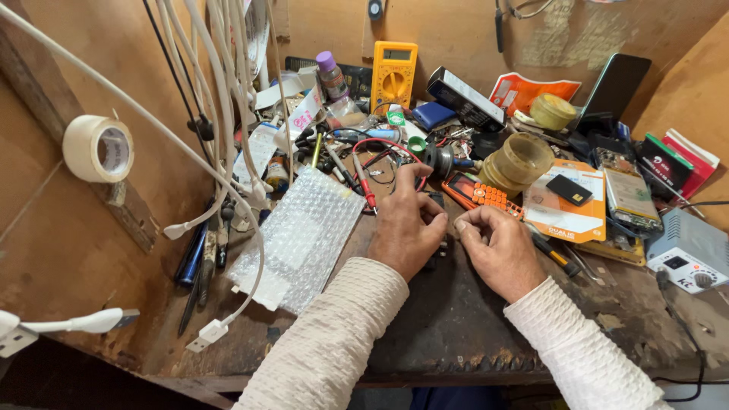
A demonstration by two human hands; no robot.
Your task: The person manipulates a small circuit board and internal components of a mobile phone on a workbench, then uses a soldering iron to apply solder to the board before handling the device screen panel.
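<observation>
Head view:
1. Tape roll (98, 148) hangs at upper left.
2. Bubble wrap (302, 237) lies left of centre.
3. Left hand (405, 228) and right hand (497, 247), fingers curled, pinch a small dark part (440, 203) at centre.
4. Orange phone (478, 193) lies just beyond it.

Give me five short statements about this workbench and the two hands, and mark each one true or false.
1. Both hands, left hand and right hand, meet over a small dark part. True.
2. The yellow multimeter lies flat beside the right hand. False: it stands against the back wall.
3. A sheet of bubble wrap lies left of the left hand. True.
4. The roll of tape sits on the bench. False: it hangs on the left wall.
5. The orange keypad phone is in the left hand. False: it lies on the bench.
</observation>
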